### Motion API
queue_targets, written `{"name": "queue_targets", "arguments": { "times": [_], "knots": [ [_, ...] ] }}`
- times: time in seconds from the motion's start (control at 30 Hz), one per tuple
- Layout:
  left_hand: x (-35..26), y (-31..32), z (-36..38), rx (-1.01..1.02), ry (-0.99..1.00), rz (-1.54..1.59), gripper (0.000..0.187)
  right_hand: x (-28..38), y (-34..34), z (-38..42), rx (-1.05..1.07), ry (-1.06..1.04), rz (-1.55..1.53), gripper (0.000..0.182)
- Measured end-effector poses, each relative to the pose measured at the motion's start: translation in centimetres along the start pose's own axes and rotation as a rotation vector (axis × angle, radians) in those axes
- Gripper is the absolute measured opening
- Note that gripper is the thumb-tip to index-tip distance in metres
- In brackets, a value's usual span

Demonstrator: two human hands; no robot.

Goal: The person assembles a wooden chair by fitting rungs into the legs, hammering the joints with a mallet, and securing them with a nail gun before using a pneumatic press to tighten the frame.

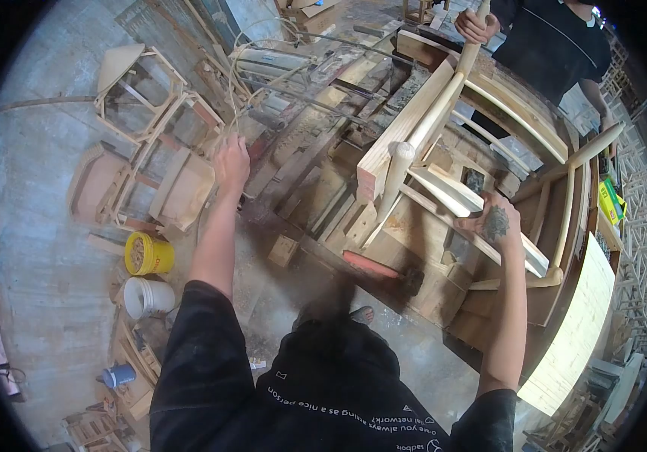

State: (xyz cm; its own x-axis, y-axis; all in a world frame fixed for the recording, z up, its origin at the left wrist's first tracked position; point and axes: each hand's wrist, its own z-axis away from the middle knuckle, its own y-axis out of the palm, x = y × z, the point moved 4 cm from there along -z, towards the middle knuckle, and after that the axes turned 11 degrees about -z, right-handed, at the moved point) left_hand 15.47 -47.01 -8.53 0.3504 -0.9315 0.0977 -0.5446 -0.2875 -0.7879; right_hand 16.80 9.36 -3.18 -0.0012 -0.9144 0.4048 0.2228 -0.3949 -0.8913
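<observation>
My right hand [497, 222] is closed on a pale wooden rail of a chair frame [399, 177], which lies tilted on the machine bench. Rounded legs and curved rails of the frame reach up and to the right. A thick square-edged wooden beam [406, 128] runs beside it. Out to the left, my left hand [231, 162] is closed, with a thin pale hose [234, 98] coming down to its fingers; what lies inside the grip is hidden. Across the bench, another person's hand [476, 27] grips the far leg of the frame.
The machine bench [316, 233] holds metal bars, offcuts and a red part [372, 264]. At left on the floor are wooden chair parts [177, 188], a yellow bucket [148, 253] and a white bucket [148, 297]. A pale board [572, 331] stands at right, near stacked wooden frames.
</observation>
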Motion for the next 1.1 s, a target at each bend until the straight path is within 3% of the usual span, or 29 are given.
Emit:
{"name": "queue_targets", "arguments": {
  "times": [0.27, 1.1],
  "knots": [
    [0.0, 0.1, 0.1, -0.054, 0.01, 0.025, 0.024, 0.2, -0.1, 0.1, -0.008, -0.006, 0.01, 0.089],
    [0.1, 0.1, 0.1, 0.028, -0.028, -0.046, 0.024, -0.4, 0.2, -0.3, 0.003, 0.001, 0.014, 0.094]
  ]
}}
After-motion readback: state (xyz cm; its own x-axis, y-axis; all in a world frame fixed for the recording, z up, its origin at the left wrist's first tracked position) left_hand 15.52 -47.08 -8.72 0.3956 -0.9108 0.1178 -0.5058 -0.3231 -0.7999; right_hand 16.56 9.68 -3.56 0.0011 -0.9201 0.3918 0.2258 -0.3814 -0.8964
